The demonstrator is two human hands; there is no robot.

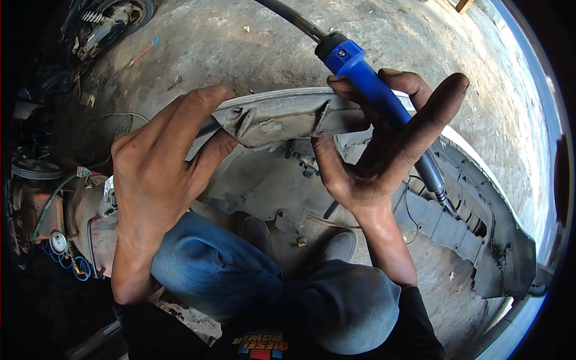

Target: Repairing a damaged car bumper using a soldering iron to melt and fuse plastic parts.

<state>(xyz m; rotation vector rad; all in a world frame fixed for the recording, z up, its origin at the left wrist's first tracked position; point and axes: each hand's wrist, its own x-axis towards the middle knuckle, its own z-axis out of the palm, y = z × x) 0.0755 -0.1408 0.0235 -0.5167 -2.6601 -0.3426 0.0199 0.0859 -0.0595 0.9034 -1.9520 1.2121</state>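
Far left: we see a rusty engine with a round gauge and blue wires standing on the concrete floor, beside our left forearm.
Upper left: a scooter part lies on the floor, well apart from our hands.
Left hand: our left hand is pressed together on the left end of the grey plastic bumper, fingers curled over its upper edge and thumb pushed against its inner face.
Bumper position: we hold the bumper raised between both hands, above our knees; its inner side with ribs and clips faces us, and its long right part curves down and away to the lower right, where it ends near the floor.
Legs: our blue-trousered knee and grey shoe sit under the bumper.
Right hand: our right hand pinches the bumper edge with the thumb below and fingertips above, while the same hand carries the blue-handled soldering iron across the palm; the index finger lies spread out straight along it.
Soldering iron: the handle runs from upper left to lower right, its black cable leaves toward the top, and its metal tip points at the ribbed inner face of the bumper; we cannot tell whether the tip touches.
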